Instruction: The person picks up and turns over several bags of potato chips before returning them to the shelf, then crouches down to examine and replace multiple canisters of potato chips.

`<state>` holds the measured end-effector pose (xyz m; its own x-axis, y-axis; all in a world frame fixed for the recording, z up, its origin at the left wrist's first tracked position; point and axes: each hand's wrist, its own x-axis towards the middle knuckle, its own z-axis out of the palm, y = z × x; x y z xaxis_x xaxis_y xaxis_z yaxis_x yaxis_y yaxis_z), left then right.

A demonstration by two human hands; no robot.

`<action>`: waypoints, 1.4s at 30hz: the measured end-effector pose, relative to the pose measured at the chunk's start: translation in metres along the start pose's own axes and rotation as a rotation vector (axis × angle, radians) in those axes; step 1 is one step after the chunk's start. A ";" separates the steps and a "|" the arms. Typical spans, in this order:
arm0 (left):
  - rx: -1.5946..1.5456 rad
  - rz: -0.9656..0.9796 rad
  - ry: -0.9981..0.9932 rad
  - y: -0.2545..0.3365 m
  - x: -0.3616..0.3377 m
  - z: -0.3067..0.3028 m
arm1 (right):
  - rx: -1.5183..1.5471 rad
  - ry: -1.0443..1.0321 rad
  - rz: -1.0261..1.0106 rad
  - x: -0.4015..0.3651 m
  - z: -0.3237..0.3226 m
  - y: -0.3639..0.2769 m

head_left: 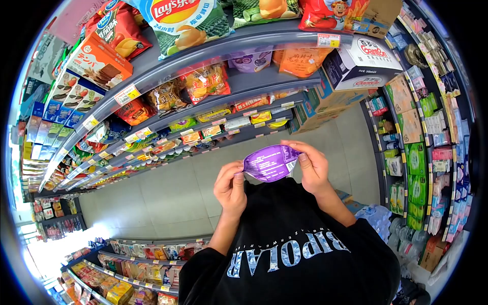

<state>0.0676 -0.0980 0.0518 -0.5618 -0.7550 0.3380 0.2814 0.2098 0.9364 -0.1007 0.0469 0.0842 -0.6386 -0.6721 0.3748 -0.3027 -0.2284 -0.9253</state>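
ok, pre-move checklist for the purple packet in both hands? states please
1. Two-handed hold on the packet: ok. The left hand pinches its left end and the right hand its right end.
2. Packet apart from the shelves: ok. It is held out in the aisle, above the floor.
3. Printed side towards the camera: ok, but the text is too small to read.
4. Packet sealed and undamaged: cannot tell.
5. Same product as the purple bags on the upper shelf: cannot tell.
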 end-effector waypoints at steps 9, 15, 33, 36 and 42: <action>-0.043 -0.068 0.036 0.004 -0.001 -0.001 | 0.080 0.053 0.118 -0.009 -0.003 0.007; -0.039 -0.059 0.038 0.001 0.000 -0.003 | 0.112 0.031 0.083 -0.005 -0.006 0.010; 0.048 -0.049 0.062 0.002 -0.001 -0.006 | 0.087 0.036 0.016 0.001 -0.016 0.014; 0.030 -0.060 0.077 0.003 -0.004 -0.006 | 0.107 0.032 0.023 0.001 -0.015 0.014; 0.034 -0.071 0.108 0.001 -0.009 -0.006 | 0.087 0.035 0.048 -0.003 -0.014 0.017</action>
<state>0.0777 -0.0949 0.0496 -0.4918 -0.8307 0.2607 0.2168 0.1731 0.9607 -0.1141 0.0545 0.0681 -0.6758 -0.6591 0.3300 -0.2091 -0.2579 -0.9433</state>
